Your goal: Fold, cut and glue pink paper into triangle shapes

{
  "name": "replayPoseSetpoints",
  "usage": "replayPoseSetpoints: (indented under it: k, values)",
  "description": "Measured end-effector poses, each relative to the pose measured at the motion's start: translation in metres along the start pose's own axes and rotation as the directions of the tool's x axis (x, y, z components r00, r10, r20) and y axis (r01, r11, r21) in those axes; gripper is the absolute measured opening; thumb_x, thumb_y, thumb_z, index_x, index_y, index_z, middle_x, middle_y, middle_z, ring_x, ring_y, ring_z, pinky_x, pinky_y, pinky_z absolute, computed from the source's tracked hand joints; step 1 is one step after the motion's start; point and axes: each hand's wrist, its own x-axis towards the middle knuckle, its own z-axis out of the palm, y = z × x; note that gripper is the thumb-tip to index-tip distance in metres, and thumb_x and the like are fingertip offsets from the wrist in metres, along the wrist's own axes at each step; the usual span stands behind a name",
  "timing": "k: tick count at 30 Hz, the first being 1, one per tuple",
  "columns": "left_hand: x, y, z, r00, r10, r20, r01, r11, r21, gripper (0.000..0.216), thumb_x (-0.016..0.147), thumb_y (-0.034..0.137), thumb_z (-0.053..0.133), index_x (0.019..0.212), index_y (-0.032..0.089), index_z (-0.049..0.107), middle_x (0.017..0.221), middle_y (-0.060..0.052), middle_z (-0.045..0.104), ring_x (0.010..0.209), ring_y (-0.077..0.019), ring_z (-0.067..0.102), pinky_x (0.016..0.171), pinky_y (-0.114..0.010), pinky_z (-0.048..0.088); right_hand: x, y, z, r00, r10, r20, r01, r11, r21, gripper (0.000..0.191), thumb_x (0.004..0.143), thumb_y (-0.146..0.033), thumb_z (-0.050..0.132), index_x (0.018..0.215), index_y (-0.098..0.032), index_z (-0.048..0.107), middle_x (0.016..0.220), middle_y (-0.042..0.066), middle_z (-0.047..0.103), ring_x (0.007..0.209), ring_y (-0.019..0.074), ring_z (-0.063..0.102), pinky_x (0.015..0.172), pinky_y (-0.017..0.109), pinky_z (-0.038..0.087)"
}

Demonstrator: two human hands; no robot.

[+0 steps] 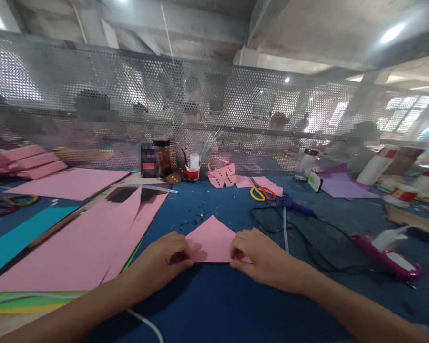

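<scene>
A pink sheet of paper (pixel 212 243), showing as a triangle with its point away from me, lies on the blue tabletop (pixel 207 300). My left hand (pixel 169 255) is closed on its left corner, thumb and fingers pinched together. At the other end, my right hand (pixel 255 252) pinches the right corner, and a bit of pink shows past the fingers. The straight edge between both hands faces me. Small dark bits (pixel 193 219) are scattered just beyond the paper's left side.
Large pink sheets (pixel 71 247) are stacked at left, beside a teal strip (pixel 25 233). Scissors (pixel 262 191) and a blue glue gun (pixel 298 206) with its cord lie ahead to the right. A magenta power strip (pixel 389 259) sits far right. A perforated metal screen (pixel 214 105) stands behind.
</scene>
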Motion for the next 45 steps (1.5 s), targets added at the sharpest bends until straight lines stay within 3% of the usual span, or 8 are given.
replayPoseSetpoints:
  k: [3,11,19,32,45]
  values:
    - [0.0,0.003,-0.001,0.998,-0.055,0.043,0.056,0.998,-0.024,0.015,0.09,0.031,0.065,0.079,0.021,0.066,0.079,0.0,0.064,0.079,-0.0166,0.057,0.07,-0.026,0.04,0.004,-0.002,0.005,0.999,-0.031,0.005,0.031,0.999,0.034,0.015,0.092,-0.033,0.069,0.098,-0.021,0.063,0.099,0.0,0.068,0.096,0.0173,0.058,0.083,0.031,0.034]
    - [0.0,0.007,-0.004,0.996,-0.069,0.056,0.075,0.992,-0.099,0.018,0.091,0.034,0.062,0.08,0.022,0.068,0.082,0.0,0.066,0.081,-0.0169,0.058,0.074,-0.026,0.042,0.01,0.003,0.011,1.0,0.01,0.01,-0.01,0.996,0.087,0.007,0.092,-0.028,0.069,0.09,-0.021,0.067,0.091,-0.002,0.069,0.088,0.0152,0.06,0.081,0.029,0.034]
    - [-0.001,0.003,-0.004,0.987,-0.137,0.087,0.142,0.989,-0.05,0.02,0.09,0.036,0.064,0.076,0.021,0.067,0.078,0.0,0.061,0.075,-0.0166,0.056,0.067,-0.026,0.039,0.013,0.005,0.013,0.997,0.076,0.017,-0.078,0.983,0.166,0.008,0.09,-0.027,0.07,0.088,-0.02,0.069,0.088,-0.001,0.069,0.081,0.0143,0.059,0.075,0.026,0.038]
    - [-0.003,-0.005,-0.008,0.987,-0.122,0.105,0.126,0.991,-0.033,0.019,0.089,0.036,0.064,0.077,0.021,0.067,0.08,-0.001,0.064,0.079,-0.0172,0.058,0.072,-0.026,0.04,0.013,0.006,0.017,0.989,0.146,0.011,-0.145,0.963,0.226,0.006,0.087,-0.024,0.07,0.085,-0.019,0.067,0.085,-0.002,0.067,0.077,0.0124,0.058,0.07,0.024,0.037]
    - [0.0,0.0,-0.019,0.966,-0.198,0.163,0.21,0.976,-0.06,0.011,0.083,0.033,0.07,0.081,0.023,0.073,0.083,-0.001,0.066,0.079,-0.0169,0.061,0.071,-0.025,0.043,0.012,0.006,0.016,0.986,0.161,0.045,-0.167,0.956,0.24,0.007,0.088,-0.026,0.069,0.086,-0.02,0.067,0.086,-0.001,0.067,0.078,0.0135,0.057,0.07,0.025,0.037]
